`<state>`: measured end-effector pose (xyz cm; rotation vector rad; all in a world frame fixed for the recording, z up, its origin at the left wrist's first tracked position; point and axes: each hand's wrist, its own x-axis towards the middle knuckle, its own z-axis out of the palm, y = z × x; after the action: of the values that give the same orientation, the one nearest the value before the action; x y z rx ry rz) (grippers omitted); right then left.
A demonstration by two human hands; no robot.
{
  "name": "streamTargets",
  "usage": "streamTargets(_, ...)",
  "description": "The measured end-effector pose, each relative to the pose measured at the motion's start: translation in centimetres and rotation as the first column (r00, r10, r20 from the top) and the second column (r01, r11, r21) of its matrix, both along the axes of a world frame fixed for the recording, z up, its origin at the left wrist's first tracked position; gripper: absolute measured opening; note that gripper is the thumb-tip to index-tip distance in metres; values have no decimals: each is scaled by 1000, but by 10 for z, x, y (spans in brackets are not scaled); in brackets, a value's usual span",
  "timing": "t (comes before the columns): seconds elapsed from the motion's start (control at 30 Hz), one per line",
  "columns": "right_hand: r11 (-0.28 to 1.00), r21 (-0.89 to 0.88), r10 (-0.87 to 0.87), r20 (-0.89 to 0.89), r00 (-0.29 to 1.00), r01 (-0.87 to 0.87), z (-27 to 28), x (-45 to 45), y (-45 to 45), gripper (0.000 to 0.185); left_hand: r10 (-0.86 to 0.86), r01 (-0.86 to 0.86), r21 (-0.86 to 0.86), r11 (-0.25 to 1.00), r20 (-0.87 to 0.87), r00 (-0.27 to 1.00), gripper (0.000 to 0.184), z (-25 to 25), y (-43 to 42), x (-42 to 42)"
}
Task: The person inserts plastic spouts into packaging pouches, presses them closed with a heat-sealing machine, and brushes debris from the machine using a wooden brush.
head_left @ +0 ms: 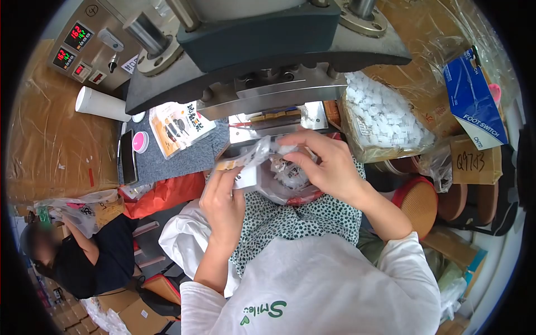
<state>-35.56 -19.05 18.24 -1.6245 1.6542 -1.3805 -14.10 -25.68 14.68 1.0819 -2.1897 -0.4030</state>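
My left hand (222, 196) is closed around a printed white plastic pouch (246, 177) with a clear edge. My right hand (328, 163) has its fingers bent in a pinch beside the pouch's clear upper part. Whatever sits between those fingertips is too small to make out. Below both hands, at my lap, is a clear plastic bag (277, 192) with several small shiny packets (290, 172) in it. Just beyond my hands is the metal bar (273, 100) of a heavy press (257, 39).
Left of the press, a grey mat (196, 146) bears printed pouches (177, 127), a phone (129, 156) and a pink-lidded round tin (140, 142). To the right stand a box of small white pieces (385, 114) and a blue carton (474, 97). Another person (103, 259) sits at lower left.
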Motion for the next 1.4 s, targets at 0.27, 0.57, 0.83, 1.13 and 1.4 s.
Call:
streamTargets(0.27, 982, 154, 80, 212, 974, -114, -11, -7, 0, 31, -253, 284, 361, 888, -133, 958, 13, -17, -2, -20)
streamTargets(0.57, 964, 212, -161, -24, 987, 162, -2, -38, 27, 30, 301, 472, 851, 231, -524, 797, 28, -32, -53, -72)
streamTargets(0.83, 830, 1, -360, -763, 537, 558, -35, -96, 31, 21, 57, -12, 372, 928, -110, 992, 40, -41, -95, -37)
streamTargets(1.13, 867, 90, -293, -704, 647, 490, -31, -104, 29, 17, 116, -73, -167, 983, 267, 957, 59, -84, -63, 21)
streamTargets(1.4, 838, 209, -439, -288, 851, 503, -13, -98, 32, 21, 179, -205, 101, 974, 220, 959, 28, -40, -46, 29)
